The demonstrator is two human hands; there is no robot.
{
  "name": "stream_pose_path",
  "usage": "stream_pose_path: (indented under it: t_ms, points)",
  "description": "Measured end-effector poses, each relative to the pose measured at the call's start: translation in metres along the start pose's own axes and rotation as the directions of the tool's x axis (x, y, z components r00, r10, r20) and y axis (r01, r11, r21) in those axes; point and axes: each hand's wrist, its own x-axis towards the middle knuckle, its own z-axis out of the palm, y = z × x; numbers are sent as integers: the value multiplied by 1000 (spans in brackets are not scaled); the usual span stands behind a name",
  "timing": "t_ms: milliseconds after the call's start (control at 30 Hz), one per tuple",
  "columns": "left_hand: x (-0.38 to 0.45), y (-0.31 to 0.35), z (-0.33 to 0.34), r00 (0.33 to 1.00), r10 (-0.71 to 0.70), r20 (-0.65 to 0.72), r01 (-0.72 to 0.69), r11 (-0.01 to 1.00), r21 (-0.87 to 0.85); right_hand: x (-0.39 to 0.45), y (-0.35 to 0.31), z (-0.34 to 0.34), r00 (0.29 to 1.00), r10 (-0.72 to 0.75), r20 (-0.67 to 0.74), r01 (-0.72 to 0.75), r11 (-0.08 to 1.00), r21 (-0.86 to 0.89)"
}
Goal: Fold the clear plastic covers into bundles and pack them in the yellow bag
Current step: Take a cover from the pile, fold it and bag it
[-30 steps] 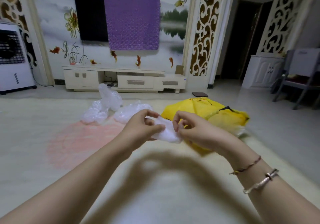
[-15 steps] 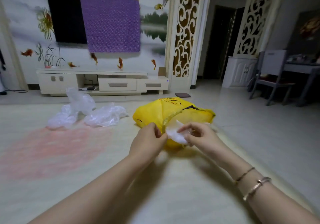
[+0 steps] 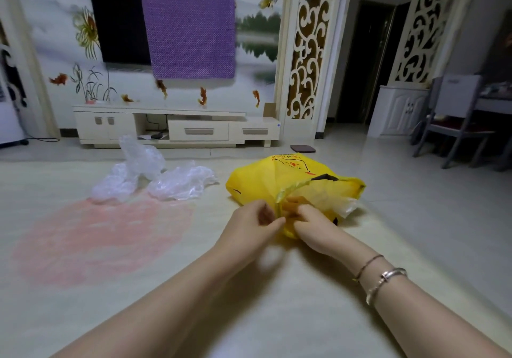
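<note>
Both hands have moved from mid-air to the mouth of the yellow bag point(image 3: 257, 183) at 1 o'clock; the bundle is gone from sight, likely inside. Left hand point(image 3: 249, 227) pinches the rim, right hand's point(image 3: 313, 226) fingers are hidden inside; loose covers point(image 3: 177, 181) wait at 11 o'clock

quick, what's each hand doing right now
Left hand: fingers curled, pinching the rim of the yellow bag.
Right hand: fingers inside the bag's mouth; what they grip, if anything, cannot be told.
</note>
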Motion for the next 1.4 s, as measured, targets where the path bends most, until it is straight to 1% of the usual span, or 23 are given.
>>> stream_pose_path:
  t_ms: [67, 167, 333, 400, 467, 567, 667, 800, 833, 900, 1000, 1067, 1100, 1167, 1267, 1333, 1400]
  points:
    - [-3, 2, -3, 999, -30, 18, 31, 999, -25, -18, -1, -7, 998, -12, -56, 10, 1000, -26]
    - [-9, 4, -14, 999, -39, 27, 40, 999, -28, -43, -6, -19, 984, -82, -160, 72, 995, -70]
    - [-20, -1, -49, 997, -72, -14, 72, 997, -12, -62, -40, -26, 927, -95, -363, 101, 995, -4]
    - [-25, -8, -67, 994, -100, -45, 101, 995, 3, -62, -61, -21, 914, -106, -392, 138, 989, 54]
    - [-28, -19, -84, 987, -137, -82, 138, 990, 7, -56, -82, -13, 910, -136, -392, 190, 976, 102]
    - [-30, -40, -111, 972, -182, -148, 188, 982, 26, -31, -110, 8, 919, -168, -355, 230, 964, 137]
    - [-32, -69, -134, 948, -246, -200, 250, 968, -5, 8, -128, 39, 946, -173, -274, 224, 960, 168]
    - [-32, -101, -151, 891, -345, -294, 313, 938, -150, 66, -132, 80, 979, -185, -89, 182, 982, -41]
    - [-29, -107, -155, 879, -367, -306, 316, 927, -203, 83, -131, 90, 980, -191, -55, 185, 978, -99]
    - [-23, -108, -158, 869, -403, -287, 322, 901, -289, 107, -129, 101, 985, -170, -15, 164, 968, -189]
    - [-18, -111, -158, 868, -418, -267, 332, 889, -315, 130, -124, 114, 991, -115, 64, 129, 944, -304]
    - [-17, -114, -157, 866, -427, -258, 343, 885, -314, 135, -124, 123, 991, -72, 114, 105, 941, -321]
    - [-17, -114, -157, 866, -433, -252, 351, 883, -310, 134, -124, 125, 992, -69, 108, 99, 948, -302]
    - [-19, -113, -157, 862, -435, -259, 352, 883, -312, 128, -125, 125, 992, -115, 57, 124, 971, -206]
    - [-22, -108, -158, 860, -418, -292, 322, 889, -325, 109, -131, 115, 987, -161, 19, 162, 985, -67]
    - [-25, -103, -159, 866, -388, -315, 288, 902, -320, 95, -137, 106, 986, -152, -72, 156, 986, 59]
    - [-27, -96, -158, 880, -357, -313, 254, 911, -323, 78, -143, 98, 980, -128, -151, 158, 966, 206]
